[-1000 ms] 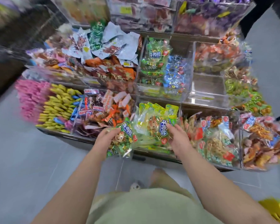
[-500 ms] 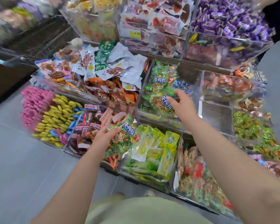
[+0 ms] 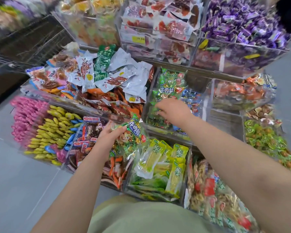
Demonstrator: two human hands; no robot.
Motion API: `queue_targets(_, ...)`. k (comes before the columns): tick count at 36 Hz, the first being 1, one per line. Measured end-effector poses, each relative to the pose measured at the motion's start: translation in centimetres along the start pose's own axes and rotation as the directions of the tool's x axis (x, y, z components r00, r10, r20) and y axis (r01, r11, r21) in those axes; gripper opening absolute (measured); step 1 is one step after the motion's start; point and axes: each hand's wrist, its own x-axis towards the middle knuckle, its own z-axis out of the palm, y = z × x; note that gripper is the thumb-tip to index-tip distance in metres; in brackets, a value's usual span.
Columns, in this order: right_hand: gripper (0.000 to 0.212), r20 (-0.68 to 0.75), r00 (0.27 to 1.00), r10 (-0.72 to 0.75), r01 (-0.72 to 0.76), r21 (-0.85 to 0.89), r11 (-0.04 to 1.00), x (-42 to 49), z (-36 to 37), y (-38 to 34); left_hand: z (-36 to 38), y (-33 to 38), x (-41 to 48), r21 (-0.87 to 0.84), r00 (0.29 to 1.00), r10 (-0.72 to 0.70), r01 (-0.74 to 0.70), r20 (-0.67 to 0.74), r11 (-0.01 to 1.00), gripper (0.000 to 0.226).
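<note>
The left hand [image 3: 107, 140] grips a green snack bag [image 3: 133, 133] by its left edge, holding it upright above the front row of bins, just beside the yellow-green packets [image 3: 160, 157]. The right hand [image 3: 173, 111] reaches into a clear bin [image 3: 206, 105] in the middle row, its blurred fingers over a pile of matching green bags [image 3: 170, 88]. Whether it grasps one cannot be told.
</note>
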Motion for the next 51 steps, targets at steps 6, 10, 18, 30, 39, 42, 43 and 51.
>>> queue_targets(6, 0.023, -0.079, 0.992, 0.096, -0.104, -0.097, 0.990, 1.5, 1.8, 0.7, -0.4, 2.9, 1.4, 0.167, 0.988, 0.039, -0.064, 0.150, 0.984, 0.097)
queue_targets(10, 0.037, 0.023, 0.987, 0.157, -0.154, -0.090, 0.984, 3.6, 2.1, 1.2, -0.8, 5.4, 2.7, 0.244, 0.973, 0.077, -0.131, 0.218, 0.961, 0.104)
queue_targets(18, 0.087, 0.201, 0.945, 0.257, -0.185, -0.321, 0.929, 5.7, 4.2, 1.8, -1.4, 10.1, 5.6, 0.231, 0.949, 0.110, -0.183, 0.296, 0.956, 0.100)
queue_targets(30, 0.127, 0.240, 0.922, 0.304, -0.230, -0.292, 0.928, 3.6, 5.1, 3.4, -0.8, 12.6, 8.1, 0.224, 0.876, 0.097, -0.226, 0.473, 0.948, 0.074)
queue_targets(39, 0.129, 0.276, 0.913, 0.300, -0.217, -0.293, 0.931, 6.9, 3.9, 5.3, 0.5, 12.9, 8.5, 0.146, 0.882, 0.100, -0.186, 0.460, 0.972, 0.097)
queue_targets(42, 0.134, 0.242, 0.929, 0.279, -0.219, -0.247, 0.944, 6.4, 4.2, 5.5, 0.6, 12.9, 8.3, 0.135, 0.878, 0.096, -0.178, 0.469, 0.975, 0.111)
queue_targets(43, 0.134, 0.226, 0.940, 0.256, -0.203, -0.234, 0.951, 6.0, 4.4, 5.5, 0.6, 12.8, 8.3, 0.152, 0.880, 0.088, -0.178, 0.467, 0.972, 0.121)
queue_targets(51, 0.126, 0.331, 0.938, 0.100, -0.012, -0.256, 0.967, 7.7, 3.6, 6.8, 0.9, 12.7, 8.6, 0.159, 0.878, 0.064, -0.157, 0.474, 0.975, 0.105)
